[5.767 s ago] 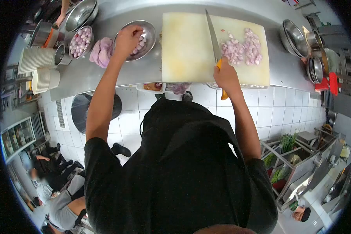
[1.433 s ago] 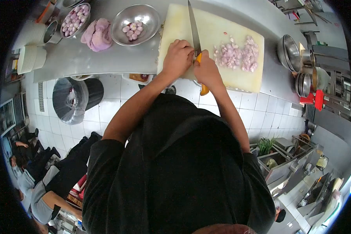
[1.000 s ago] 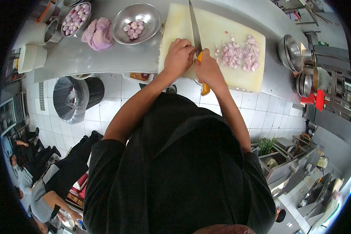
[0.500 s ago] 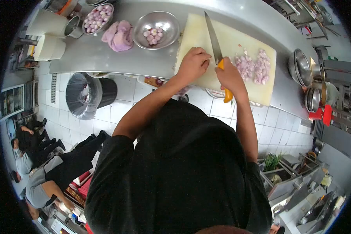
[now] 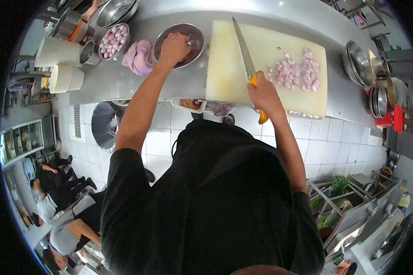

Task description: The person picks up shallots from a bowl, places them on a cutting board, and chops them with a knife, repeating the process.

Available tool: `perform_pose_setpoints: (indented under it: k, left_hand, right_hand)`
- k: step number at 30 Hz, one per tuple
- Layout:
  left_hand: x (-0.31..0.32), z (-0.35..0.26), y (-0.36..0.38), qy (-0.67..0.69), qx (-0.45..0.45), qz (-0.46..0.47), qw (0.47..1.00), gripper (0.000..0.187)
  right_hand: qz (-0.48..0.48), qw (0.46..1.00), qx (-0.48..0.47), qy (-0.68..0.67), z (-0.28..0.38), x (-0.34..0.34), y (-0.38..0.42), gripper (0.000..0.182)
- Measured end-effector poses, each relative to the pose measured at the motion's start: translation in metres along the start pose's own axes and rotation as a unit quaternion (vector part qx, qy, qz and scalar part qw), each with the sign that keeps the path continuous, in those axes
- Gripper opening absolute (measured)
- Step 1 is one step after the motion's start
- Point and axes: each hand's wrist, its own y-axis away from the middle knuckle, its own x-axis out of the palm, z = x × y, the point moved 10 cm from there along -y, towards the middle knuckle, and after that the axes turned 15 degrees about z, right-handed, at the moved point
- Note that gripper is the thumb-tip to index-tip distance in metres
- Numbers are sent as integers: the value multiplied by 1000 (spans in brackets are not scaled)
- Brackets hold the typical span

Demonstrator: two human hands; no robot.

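Note:
My left hand (image 5: 175, 47) is down inside a steel bowl (image 5: 196, 51), its fingers curled over the spot where the shallots lay. It covers them, so what the fingers hold is hidden. My right hand (image 5: 264, 93) is closed round the orange handle of a kitchen knife (image 5: 244, 51). The long blade points away from me across the left part of a white cutting board (image 5: 225, 68), tip near the board's far edge. Right of the knife lie two piles of chopped shallots, one nearer (image 5: 287, 74) and one farther right (image 5: 310, 68).
A pink cloth (image 5: 139, 57) lies left of the steel bowl, beside a bowl of whole shallots (image 5: 114, 42). Stacked white containers (image 5: 66, 79) stand at the counter's left end. Steel bowls (image 5: 357, 64) sit at the right end. A lined bin (image 5: 104, 126) is below; people are at lower left.
My left hand has moved left from the board into the steel bowl. My right hand still grips the knife, which has shifted slightly left. The camera view has shifted.

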Motion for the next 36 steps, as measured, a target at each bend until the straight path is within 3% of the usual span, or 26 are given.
perform_pose_setpoints:
  k: [4, 7, 13, 17, 20, 23, 26, 28, 30, 32, 35, 36]
  left_hand:
    - [18, 4, -16, -5, -29, 39, 999, 18]
    - [14, 0, -12, 47, 7, -12, 999, 16]
    - [7, -13, -1, 38, -13, 68, 997, 21]
    - [23, -3, -9, 28, 20, 38, 999, 17]
    - [23, 2, -8, 55, 10, 43, 997, 15]
    - [-5, 2, 3, 110, 0, -38, 993, 18]
    - [-54, -29, 23, 275, 41, -78, 957, 20]
    - [-53, -72, 28, 376, 123, -63, 916, 19]
    - [-36, -126, 40, 381, 190, -18, 905, 18]
    - [-5, -169, 50, 423, 169, 60, 888, 21]
    - [40, -188, 47, 432, 142, 88, 886, 20]
    - [40, -189, 47, 391, 158, 55, 905, 20]
  right_hand:
    - [-20, 1000, -17, 17, -8, 4, -6, 31]
    - [-34, 999, -31, 5, -8, 9, -4, 32]
    - [-43, 998, -36, -33, -14, 18, -4, 33]
    - [-76, 997, -21, -8, -31, -1, 0, 33]
    - [-91, 992, 17, -82, -60, -27, 9, 32]
    - [-140, 988, 19, -65, -82, -53, 13, 32]
    - [-141, 988, 41, -49, -94, -59, 14, 31]
    - [-152, 987, 21, -37, -87, -58, 16, 31]
    - [-155, 988, -4, -22, -74, -52, 15, 32]
    - [-159, 987, -25, -6, -63, -43, 13, 35]
    - [-127, 991, -46, -7, -45, -28, 10, 33]
    - [-112, 993, -37, -9, -42, -24, 10, 33]
